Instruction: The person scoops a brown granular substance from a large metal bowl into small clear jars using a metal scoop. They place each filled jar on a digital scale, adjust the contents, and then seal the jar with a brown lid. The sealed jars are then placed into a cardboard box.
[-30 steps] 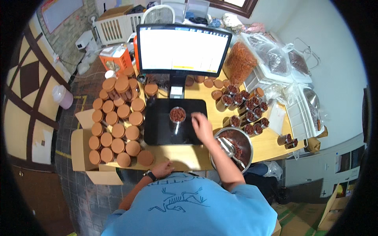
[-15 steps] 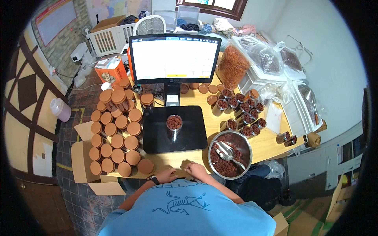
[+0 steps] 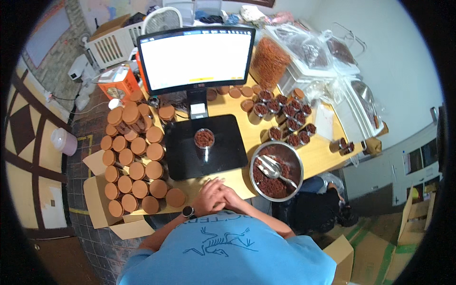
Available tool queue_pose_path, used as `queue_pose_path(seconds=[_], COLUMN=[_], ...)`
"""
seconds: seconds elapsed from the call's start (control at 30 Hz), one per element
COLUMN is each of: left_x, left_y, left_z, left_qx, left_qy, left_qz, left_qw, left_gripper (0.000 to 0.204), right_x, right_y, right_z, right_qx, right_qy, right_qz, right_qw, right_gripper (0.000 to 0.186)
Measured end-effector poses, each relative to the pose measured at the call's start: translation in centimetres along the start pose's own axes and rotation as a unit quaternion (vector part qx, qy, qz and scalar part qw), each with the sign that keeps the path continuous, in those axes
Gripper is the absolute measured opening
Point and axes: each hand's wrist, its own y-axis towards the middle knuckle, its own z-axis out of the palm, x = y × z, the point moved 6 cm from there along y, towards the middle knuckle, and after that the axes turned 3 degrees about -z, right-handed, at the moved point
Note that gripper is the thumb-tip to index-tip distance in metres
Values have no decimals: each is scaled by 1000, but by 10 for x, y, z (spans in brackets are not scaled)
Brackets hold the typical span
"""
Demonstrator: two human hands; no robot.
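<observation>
My left hand (image 3: 207,196), a watch on its wrist, and my right hand (image 3: 230,195) meet and overlap at the front table edge. The left fingers look stretched out; the right ones are partly hidden against the left hand. Neither hand shows anything held. Beyond them, an uncapped clear jar of reddish-brown pieces (image 3: 204,138) stands on a black flat plate (image 3: 180,166) below a lit screen (image 3: 195,59). Right of my hands is a steel bowl (image 3: 253,183) of dark reddish-brown crumbly pieces, with a metal scoop (image 3: 271,167) lying in it.
Many brown-lidded jars (image 3: 137,170) crowd the table's left, some stacked. Open filled jars (image 3: 290,124) group at the right. Loose brown lids (image 3: 234,92) lie behind the screen stand. A large bag of orange-brown pieces (image 3: 269,62) and white bins (image 3: 351,97) stand beyond. An open carton (image 3: 97,194) sits at left.
My hands have come together and overlap, where before they were slightly apart. The view has shifted, so the table items appear a little higher and further left.
</observation>
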Motion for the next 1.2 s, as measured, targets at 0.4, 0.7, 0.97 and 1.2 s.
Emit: queue_pose_path(seconds=[0.4,0.7,0.97,1.2], left_x=[119,148,190,212], left_y=[-16,34,75,70], left_z=[31,44,53,71], left_qx=[-44,-177,-251,-278], left_qy=[67,-35,-132,-149], left_qz=[-341,-457,-390,-334], left_qw=[936,871,876,888], left_gripper=[40,112,119,102], right_x=[248,370,384,345], right_y=[81,352,365,148], right_z=[-65,-224,-248,-80], right_qx=[9,-196,-109,45], right_qy=[-367,-919,-912,-764], right_qz=[-206,13,-131,-300], right_qw=[907,341,373,570], right_gripper=[30,54,59,80])
